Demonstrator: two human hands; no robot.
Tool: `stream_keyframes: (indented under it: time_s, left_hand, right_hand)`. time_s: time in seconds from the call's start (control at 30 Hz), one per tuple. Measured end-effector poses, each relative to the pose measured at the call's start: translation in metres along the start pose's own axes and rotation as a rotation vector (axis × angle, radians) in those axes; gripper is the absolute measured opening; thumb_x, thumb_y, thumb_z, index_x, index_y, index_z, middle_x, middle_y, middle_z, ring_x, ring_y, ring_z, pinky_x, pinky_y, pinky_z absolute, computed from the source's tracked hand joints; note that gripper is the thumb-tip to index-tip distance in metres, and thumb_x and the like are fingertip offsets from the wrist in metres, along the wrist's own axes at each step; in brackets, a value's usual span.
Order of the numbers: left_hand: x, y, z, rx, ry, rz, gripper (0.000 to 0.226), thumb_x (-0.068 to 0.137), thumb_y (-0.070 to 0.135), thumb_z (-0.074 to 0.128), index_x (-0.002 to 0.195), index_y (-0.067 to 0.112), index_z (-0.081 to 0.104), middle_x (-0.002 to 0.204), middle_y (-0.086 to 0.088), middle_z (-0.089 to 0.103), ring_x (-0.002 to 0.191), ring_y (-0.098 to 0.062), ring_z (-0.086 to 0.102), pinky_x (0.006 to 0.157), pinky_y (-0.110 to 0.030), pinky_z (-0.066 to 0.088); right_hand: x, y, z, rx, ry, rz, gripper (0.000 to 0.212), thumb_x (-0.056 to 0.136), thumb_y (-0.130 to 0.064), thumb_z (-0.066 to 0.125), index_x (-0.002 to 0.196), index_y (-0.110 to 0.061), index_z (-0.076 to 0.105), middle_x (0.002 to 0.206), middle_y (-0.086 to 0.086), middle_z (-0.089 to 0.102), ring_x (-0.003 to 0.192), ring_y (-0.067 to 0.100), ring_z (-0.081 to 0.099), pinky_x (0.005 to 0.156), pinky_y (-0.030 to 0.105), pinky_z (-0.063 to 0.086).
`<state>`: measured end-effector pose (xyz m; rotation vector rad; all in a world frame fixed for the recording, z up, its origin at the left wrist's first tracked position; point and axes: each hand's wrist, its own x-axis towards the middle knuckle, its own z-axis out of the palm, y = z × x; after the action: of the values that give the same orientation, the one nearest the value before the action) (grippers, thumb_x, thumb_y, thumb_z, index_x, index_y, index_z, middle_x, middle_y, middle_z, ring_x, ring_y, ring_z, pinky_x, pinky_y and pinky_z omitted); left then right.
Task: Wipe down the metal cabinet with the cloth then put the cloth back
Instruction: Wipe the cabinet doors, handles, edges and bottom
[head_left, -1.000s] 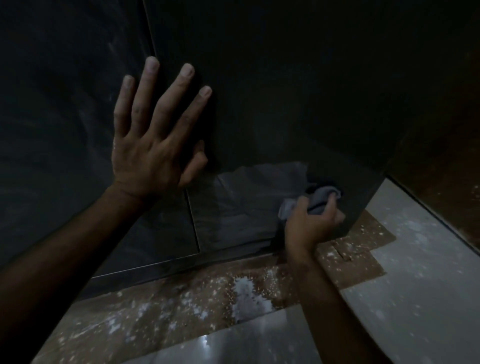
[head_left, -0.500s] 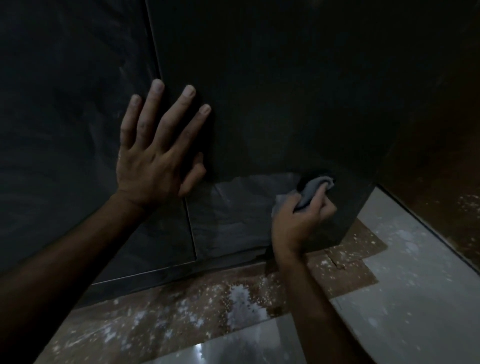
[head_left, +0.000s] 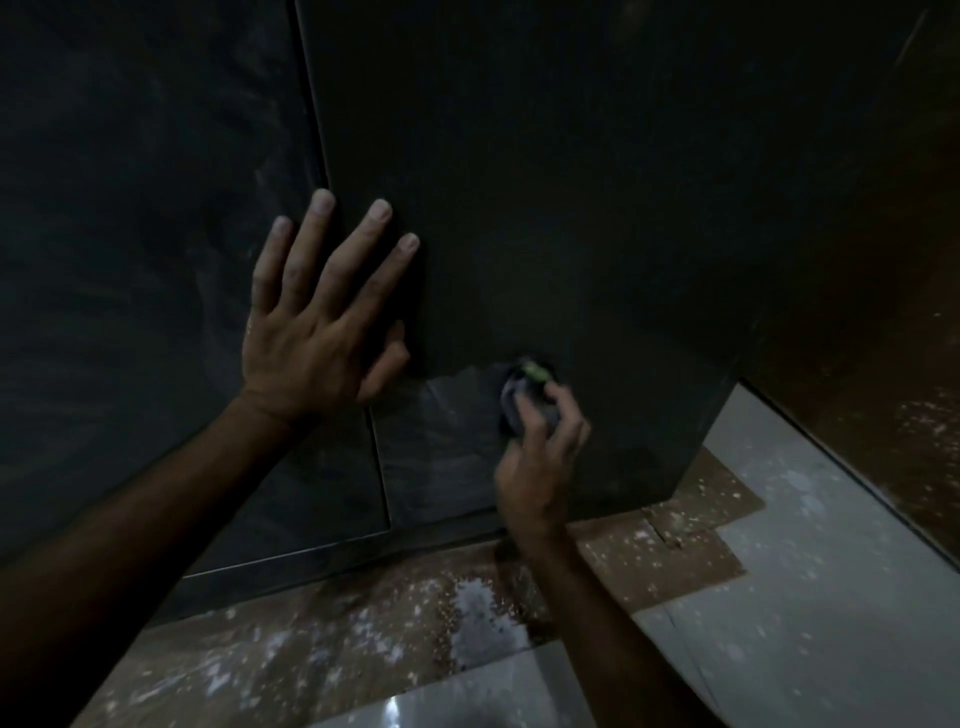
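The head view looks down in dim light at the lower front of a dark metal cabinet (head_left: 545, 208), whose two door panels meet at a vertical seam running down from the top of the frame to the bottom edge of the doors.

The left hand (head_left: 322, 332) lies flat against the cabinet with its fingers straight and spread, holding nothing. Its fingers span the seam, the palm on the left door and the thumb reaching onto the right door.

The right hand (head_left: 540, 457) is lower and to the right, against the right door near its bottom edge. Its fingers curl round a bunched grey cloth (head_left: 522, 400) and press it to the metal. A small green patch shows at the top of the cloth; what it is cannot be told. Much of the cloth is hidden behind the fingers.

Between the two hands, from just under the left thumb across to the cloth, a paler grey patch (head_left: 447, 441) stands out on the right door against the darker metal round it, and it reaches down toward the door's lower edge.

Below the cabinet, the floor carries a sheet of brown cardboard (head_left: 322, 639) flecked with white specks, lying just at the cabinet's foot. Pale floor tiles (head_left: 810, 597) show beyond the cardboard at the lower right, also spotted with white. A brownish wall (head_left: 872, 322) stands to the right of the cabinet.
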<state>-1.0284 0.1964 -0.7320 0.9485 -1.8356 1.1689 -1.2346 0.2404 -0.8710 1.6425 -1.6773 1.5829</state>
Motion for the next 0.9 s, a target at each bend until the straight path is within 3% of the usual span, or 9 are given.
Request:
stream_keyframes:
  time_s: [0.1, 0.2, 0.27, 0.4, 0.53, 0.6, 0.67, 0.77, 0.9]
  left_hand:
    - [0.001, 0.000, -0.001, -0.020, -0.004, 0.006, 0.065, 0.098, 0.043, 0.048, 0.156, 0.017, 0.037, 0.162, -0.012, 0.033, 0.150, -0.041, 0.021, 0.124, -0.051, 0.015]
    - [0.000, -0.003, -0.002, -0.022, -0.015, 0.021, 0.065, 0.099, 0.045, 0.046, 0.157, 0.017, 0.037, 0.162, -0.013, 0.033, 0.150, -0.041, 0.022, 0.123, -0.052, 0.016]
    - [-0.001, -0.004, -0.001, -0.017, -0.020, 0.027, 0.065, 0.100, 0.047, 0.044, 0.157, 0.017, 0.036, 0.163, -0.013, 0.032, 0.150, -0.042, 0.022, 0.123, -0.053, 0.017]
    - [0.000, -0.002, 0.001, 0.014, -0.011, 0.021, 0.066, 0.100, 0.049, 0.042, 0.157, 0.017, 0.036, 0.162, -0.012, 0.033, 0.150, -0.041, 0.023, 0.123, -0.053, 0.018]
    - [0.000, -0.004, 0.000, -0.006, -0.002, 0.030, 0.065, 0.099, 0.046, 0.046, 0.156, 0.017, 0.038, 0.162, -0.014, 0.034, 0.149, -0.041, 0.022, 0.123, -0.052, 0.017]
    - [0.000, -0.004, 0.000, -0.024, -0.015, 0.034, 0.065, 0.100, 0.048, 0.044, 0.156, 0.016, 0.039, 0.160, -0.015, 0.035, 0.149, -0.042, 0.022, 0.123, -0.052, 0.015]
    - [0.000, -0.002, 0.001, -0.014, -0.013, 0.029, 0.065, 0.100, 0.050, 0.042, 0.155, 0.016, 0.040, 0.160, -0.016, 0.036, 0.149, -0.042, 0.022, 0.123, -0.053, 0.017]
    - [-0.002, -0.003, 0.002, -0.001, -0.015, 0.026, 0.066, 0.099, 0.050, 0.042, 0.156, 0.017, 0.039, 0.160, -0.015, 0.036, 0.149, -0.042, 0.023, 0.123, -0.054, 0.019]
    - [-0.001, -0.003, 0.003, -0.006, 0.000, 0.030, 0.067, 0.099, 0.052, 0.039, 0.156, 0.017, 0.038, 0.161, -0.015, 0.035, 0.149, -0.042, 0.022, 0.124, -0.051, 0.014]
  right_hand:
    - [-0.018, 0.027, -0.010, 0.005, -0.098, 0.027, 0.051, 0.081, 0.006, 0.050, 0.120, -0.027, 0.051, 0.137, 0.009, 0.036, 0.123, 0.035, 0.043, 0.099, 0.044, 0.048]
    - [0.019, 0.010, -0.019, 0.099, 0.099, 0.274, 0.053, 0.074, 0.017, 0.053, 0.115, -0.016, 0.061, 0.138, 0.019, 0.039, 0.127, 0.025, 0.041, 0.106, 0.026, 0.042]
    - [0.041, -0.010, -0.017, 0.148, 0.155, 0.240, 0.050, 0.074, 0.016, 0.051, 0.114, -0.012, 0.064, 0.136, 0.019, 0.040, 0.127, 0.023, 0.041, 0.108, 0.014, 0.034]
    - [-0.017, -0.002, -0.009, 0.024, -0.233, -0.129, 0.044, 0.083, -0.002, 0.043, 0.115, -0.027, 0.060, 0.134, 0.008, 0.040, 0.120, 0.036, 0.045, 0.101, 0.041, 0.047]
    - [-0.019, 0.031, -0.020, 0.004, -0.130, 0.202, 0.040, 0.079, 0.005, 0.052, 0.105, -0.022, 0.066, 0.132, 0.007, 0.041, 0.122, 0.032, 0.045, 0.095, 0.052, 0.052]
    - [0.010, 0.014, -0.019, 0.061, 0.009, 0.333, 0.040, 0.076, 0.011, 0.057, 0.105, -0.015, 0.068, 0.135, 0.013, 0.043, 0.126, 0.031, 0.044, 0.107, 0.032, 0.044]
    - [0.019, -0.008, -0.014, 0.093, 0.022, 0.210, 0.039, 0.078, 0.002, 0.052, 0.108, -0.019, 0.065, 0.134, 0.013, 0.042, 0.128, 0.026, 0.040, 0.107, 0.011, 0.032]
    - [-0.023, -0.006, -0.007, 0.090, -0.248, -0.025, 0.038, 0.079, -0.001, 0.054, 0.108, -0.023, 0.065, 0.131, 0.006, 0.042, 0.123, 0.027, 0.042, 0.102, 0.027, 0.041]
    - [-0.048, 0.047, -0.019, 0.052, -0.288, 0.279, 0.039, 0.076, 0.014, 0.063, 0.102, -0.014, 0.071, 0.131, 0.006, 0.042, 0.120, 0.018, 0.044, 0.100, 0.044, 0.050]
